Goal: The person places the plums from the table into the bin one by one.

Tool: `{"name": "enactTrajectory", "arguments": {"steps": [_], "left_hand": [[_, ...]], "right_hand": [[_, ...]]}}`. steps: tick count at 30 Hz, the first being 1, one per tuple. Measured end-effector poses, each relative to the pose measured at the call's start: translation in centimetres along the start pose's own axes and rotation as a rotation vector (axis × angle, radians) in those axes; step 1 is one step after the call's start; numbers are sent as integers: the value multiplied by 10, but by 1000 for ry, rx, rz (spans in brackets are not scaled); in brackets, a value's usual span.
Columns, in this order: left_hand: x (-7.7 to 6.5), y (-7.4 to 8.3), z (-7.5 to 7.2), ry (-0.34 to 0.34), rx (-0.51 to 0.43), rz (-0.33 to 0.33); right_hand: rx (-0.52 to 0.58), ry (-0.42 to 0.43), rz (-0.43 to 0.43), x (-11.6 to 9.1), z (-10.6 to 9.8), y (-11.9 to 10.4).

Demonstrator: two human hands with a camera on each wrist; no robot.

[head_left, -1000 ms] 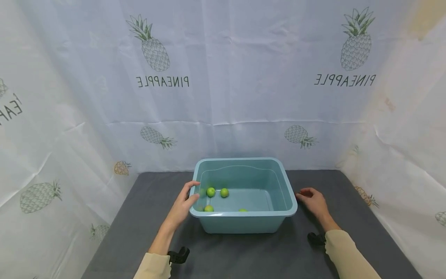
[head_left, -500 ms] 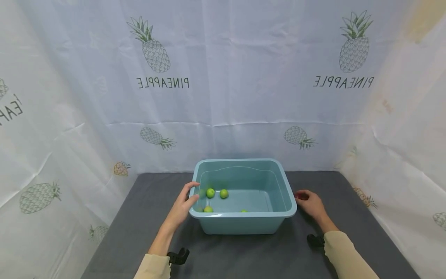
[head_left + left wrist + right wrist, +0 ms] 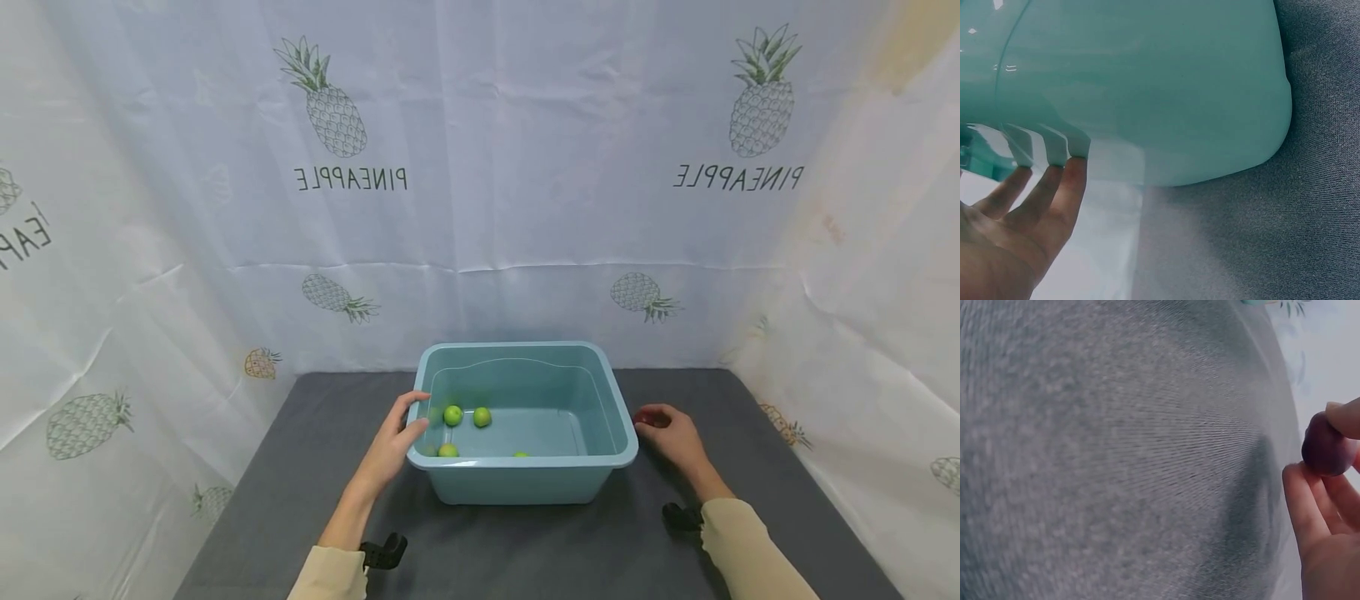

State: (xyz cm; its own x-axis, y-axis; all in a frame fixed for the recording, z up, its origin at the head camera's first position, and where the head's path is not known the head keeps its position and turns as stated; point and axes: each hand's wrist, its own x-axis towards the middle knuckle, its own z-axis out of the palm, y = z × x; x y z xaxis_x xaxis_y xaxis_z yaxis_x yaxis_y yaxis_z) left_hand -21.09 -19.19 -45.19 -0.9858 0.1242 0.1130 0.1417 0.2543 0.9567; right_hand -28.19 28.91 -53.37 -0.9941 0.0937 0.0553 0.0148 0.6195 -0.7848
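A pale blue-green plastic basin (image 3: pixel 517 485) stands on the dark cloth. My left hand (image 3: pixel 388 443) grips its left rim, thumb and index finger over the edge. In the left wrist view, the other fingertips (image 3: pixel 1075 164) touch the basin under the rim. Just outside the right wall, my right hand (image 3: pixel 677 440) pinches a small dark red plum (image 3: pixel 1325 449) between thumb and fingers. Inside the basin, towards the left, lie small round green fruits (image 3: pixel 482 417). The front rim partly hides another green fruit (image 3: pixel 521 454).
A dark grey cloth (image 3: pixel 525 550) covers the table. White curtains (image 3: pixel 525 208) printed with pineapples enclose the back and both sides. A black strap device (image 3: pixel 385 551) sits on the left wrist, and a similar device (image 3: pixel 681 517) on the right.
The plum showed more plainly in the right hand half a second ago; now the fingers cover more of it. The left hand and basin have stayed in place.
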Motion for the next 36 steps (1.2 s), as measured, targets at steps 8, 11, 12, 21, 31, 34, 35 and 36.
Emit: {"name": "enactTrajectory", "arguments": {"steps": [8,11,12,21,31,34,35,36], "left_hand": [[-1,2,0,2,1,-9],[-1,1,0,4,3,-8],[-1,1,0,4,4,-7],[0,-1,0,-10,2,31],[0,0,-1,-5,-8,29],[0,1,-1,-4,-10,30],[0,1,-2,-3,-9,29],[0,1,-2,-3,-8,28]], "right_hand": [[60,-17,5,-4,-6,-5],[69,-17,-6,-4,-8,-6],[71,-17,-12,-5,-8,-6],[64,17,-50,-5,-16,-17],[80,42,-70,-7,-25,-32],[89,41,-75,-9,-27,-35],[94,42,-75,-10,-28,-36],[97,43,-78,-10,-28,-37]]}}
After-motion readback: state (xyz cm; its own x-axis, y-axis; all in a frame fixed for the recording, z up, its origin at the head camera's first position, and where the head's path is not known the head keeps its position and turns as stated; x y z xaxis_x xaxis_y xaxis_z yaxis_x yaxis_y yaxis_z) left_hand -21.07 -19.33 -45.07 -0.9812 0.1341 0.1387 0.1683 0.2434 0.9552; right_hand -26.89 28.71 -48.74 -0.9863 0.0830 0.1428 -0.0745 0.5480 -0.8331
